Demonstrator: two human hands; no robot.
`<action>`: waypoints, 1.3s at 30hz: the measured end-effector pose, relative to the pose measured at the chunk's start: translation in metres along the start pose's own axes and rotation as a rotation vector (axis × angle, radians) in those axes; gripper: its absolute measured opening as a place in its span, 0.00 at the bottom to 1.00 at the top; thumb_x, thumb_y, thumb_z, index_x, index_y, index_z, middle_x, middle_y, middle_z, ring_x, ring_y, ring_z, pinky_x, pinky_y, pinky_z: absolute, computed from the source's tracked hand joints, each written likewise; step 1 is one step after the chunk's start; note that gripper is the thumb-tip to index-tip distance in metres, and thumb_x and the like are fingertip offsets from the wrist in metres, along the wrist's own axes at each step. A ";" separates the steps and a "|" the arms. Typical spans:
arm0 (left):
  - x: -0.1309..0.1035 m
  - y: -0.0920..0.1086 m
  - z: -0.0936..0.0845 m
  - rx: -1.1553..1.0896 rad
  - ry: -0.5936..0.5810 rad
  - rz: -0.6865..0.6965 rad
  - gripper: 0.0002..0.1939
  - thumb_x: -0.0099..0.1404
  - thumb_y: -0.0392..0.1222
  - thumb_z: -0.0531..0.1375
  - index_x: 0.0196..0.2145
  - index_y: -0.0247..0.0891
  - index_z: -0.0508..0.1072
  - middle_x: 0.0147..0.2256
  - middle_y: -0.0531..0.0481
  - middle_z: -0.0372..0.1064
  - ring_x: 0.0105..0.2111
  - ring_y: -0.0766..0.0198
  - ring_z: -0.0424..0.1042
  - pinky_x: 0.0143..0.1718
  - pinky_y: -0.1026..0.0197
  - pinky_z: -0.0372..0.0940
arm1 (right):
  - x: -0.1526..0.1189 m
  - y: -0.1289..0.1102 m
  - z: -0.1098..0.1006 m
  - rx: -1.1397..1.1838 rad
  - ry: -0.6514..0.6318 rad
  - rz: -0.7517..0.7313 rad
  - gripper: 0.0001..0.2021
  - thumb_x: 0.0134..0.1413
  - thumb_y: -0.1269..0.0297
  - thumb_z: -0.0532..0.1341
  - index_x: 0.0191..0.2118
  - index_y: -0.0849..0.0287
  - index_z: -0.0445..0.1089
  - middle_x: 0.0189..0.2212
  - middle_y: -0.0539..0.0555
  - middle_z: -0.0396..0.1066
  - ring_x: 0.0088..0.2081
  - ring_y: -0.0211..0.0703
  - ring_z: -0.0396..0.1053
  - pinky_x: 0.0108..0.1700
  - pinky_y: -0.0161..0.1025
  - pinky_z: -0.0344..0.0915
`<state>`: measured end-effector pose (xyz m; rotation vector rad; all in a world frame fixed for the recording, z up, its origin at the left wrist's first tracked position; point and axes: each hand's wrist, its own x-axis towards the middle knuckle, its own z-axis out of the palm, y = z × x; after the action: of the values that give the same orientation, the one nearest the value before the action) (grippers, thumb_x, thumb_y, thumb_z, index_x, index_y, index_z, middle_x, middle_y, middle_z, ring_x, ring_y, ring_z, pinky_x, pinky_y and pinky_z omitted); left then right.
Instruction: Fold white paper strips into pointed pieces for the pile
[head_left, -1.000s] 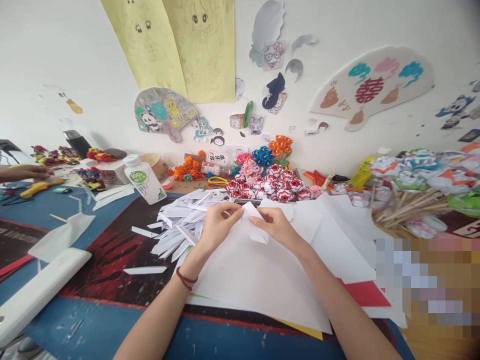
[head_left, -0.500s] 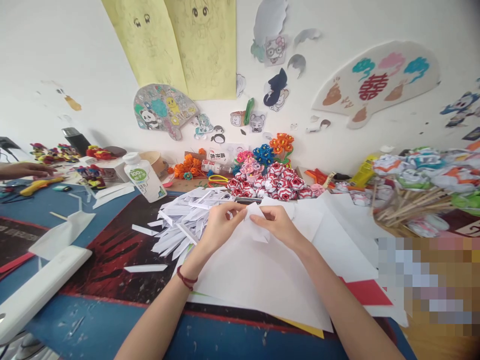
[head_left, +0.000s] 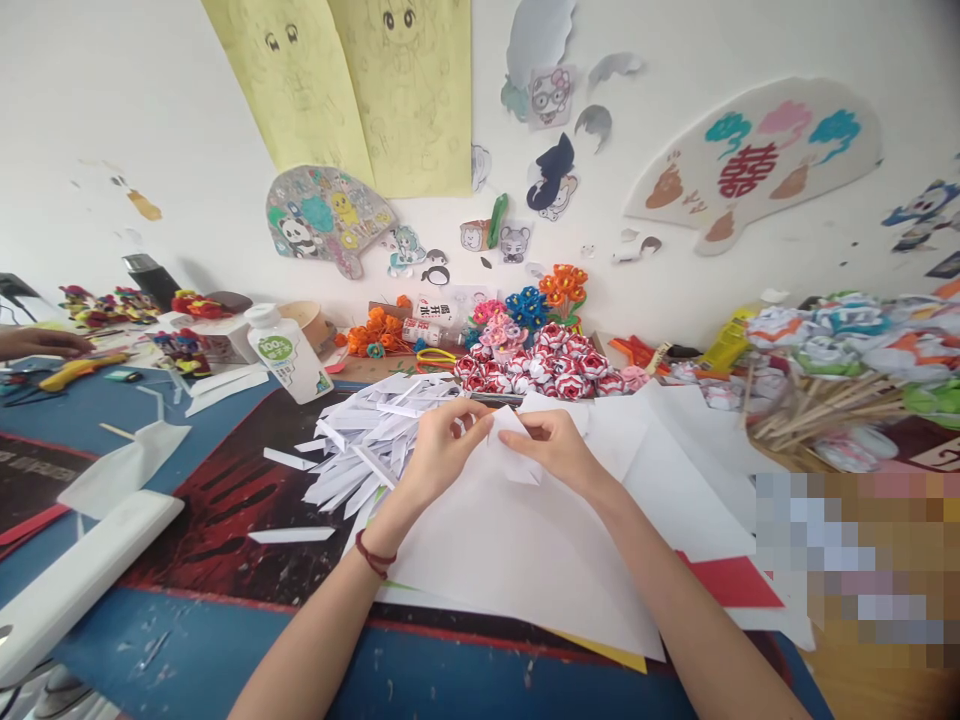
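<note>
A small white paper piece (head_left: 516, 455) is pinched between my two hands, over large white sheets (head_left: 517, 560). My left hand (head_left: 444, 445) grips its upper left corner between thumb and fingers. On its right side, my right hand (head_left: 553, 448) pinches the edge with thumb and fingers closed. Beside my left hand lies a heap of folded white paper strips (head_left: 360, 440). One loose strip (head_left: 291, 536) rests on the dark mat (head_left: 225, 540).
A white bottle (head_left: 289, 355) stands behind the heap. Red-and-white paper flowers (head_left: 544, 365) sit beyond my hands. At left are a long white object (head_left: 90, 580), a yellow cutter (head_left: 82, 373) and another person's hand (head_left: 52, 343). Wooden sticks (head_left: 832, 415) lie at right.
The other person's hand at the far left has drawn back slightly to the left. My hands keep their grip on the small paper, which has barely shifted.
</note>
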<state>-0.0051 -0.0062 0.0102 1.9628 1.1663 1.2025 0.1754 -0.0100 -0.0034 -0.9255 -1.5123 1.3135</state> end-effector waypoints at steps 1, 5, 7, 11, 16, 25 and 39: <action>0.000 0.000 0.000 0.000 0.001 0.005 0.08 0.64 0.43 0.57 0.33 0.37 0.74 0.32 0.51 0.72 0.31 0.66 0.67 0.29 0.66 0.59 | 0.000 0.000 0.000 0.005 -0.003 -0.001 0.12 0.48 0.60 0.65 0.33 0.65 0.76 0.26 0.52 0.72 0.27 0.40 0.68 0.27 0.33 0.62; 0.001 -0.001 -0.002 0.000 -0.020 0.004 0.10 0.65 0.45 0.56 0.34 0.37 0.75 0.33 0.50 0.73 0.31 0.66 0.67 0.30 0.66 0.60 | 0.000 -0.001 -0.001 0.010 0.003 -0.032 0.11 0.48 0.60 0.65 0.31 0.64 0.76 0.27 0.52 0.72 0.27 0.39 0.68 0.27 0.33 0.62; 0.002 0.000 -0.003 0.009 -0.035 -0.005 0.12 0.65 0.46 0.55 0.35 0.37 0.75 0.34 0.50 0.73 0.32 0.65 0.68 0.30 0.66 0.60 | -0.001 -0.002 -0.001 0.004 0.016 -0.045 0.10 0.48 0.60 0.65 0.29 0.64 0.75 0.27 0.51 0.71 0.27 0.39 0.68 0.27 0.33 0.61; 0.003 0.001 -0.003 0.040 -0.075 -0.013 0.11 0.64 0.46 0.56 0.35 0.37 0.75 0.32 0.49 0.73 0.30 0.65 0.67 0.29 0.66 0.59 | -0.001 -0.002 -0.001 -0.012 0.027 -0.065 0.11 0.49 0.60 0.65 0.27 0.64 0.74 0.26 0.51 0.71 0.26 0.38 0.67 0.27 0.33 0.61; 0.002 -0.002 -0.001 0.049 -0.071 0.013 0.10 0.64 0.43 0.56 0.33 0.36 0.74 0.29 0.50 0.71 0.28 0.66 0.65 0.29 0.65 0.58 | 0.000 0.001 0.000 -0.022 -0.007 -0.045 0.12 0.49 0.58 0.64 0.34 0.63 0.77 0.30 0.52 0.74 0.31 0.42 0.71 0.31 0.35 0.65; 0.002 -0.003 -0.002 0.098 -0.080 0.028 0.10 0.64 0.43 0.56 0.31 0.36 0.74 0.28 0.50 0.71 0.27 0.67 0.63 0.28 0.65 0.57 | 0.002 0.003 0.000 -0.087 0.021 -0.038 0.16 0.50 0.55 0.64 0.39 0.63 0.75 0.33 0.54 0.75 0.33 0.45 0.72 0.32 0.36 0.65; 0.000 0.003 0.002 0.091 -0.071 0.035 0.06 0.64 0.38 0.54 0.31 0.36 0.69 0.28 0.52 0.66 0.28 0.67 0.64 0.28 0.66 0.58 | 0.003 0.007 -0.002 -0.098 -0.056 -0.017 0.12 0.49 0.57 0.64 0.35 0.62 0.73 0.32 0.52 0.73 0.33 0.43 0.70 0.34 0.37 0.66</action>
<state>-0.0021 -0.0079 0.0121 2.0838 1.1739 1.1054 0.1761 -0.0059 -0.0095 -0.9420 -1.6368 1.2720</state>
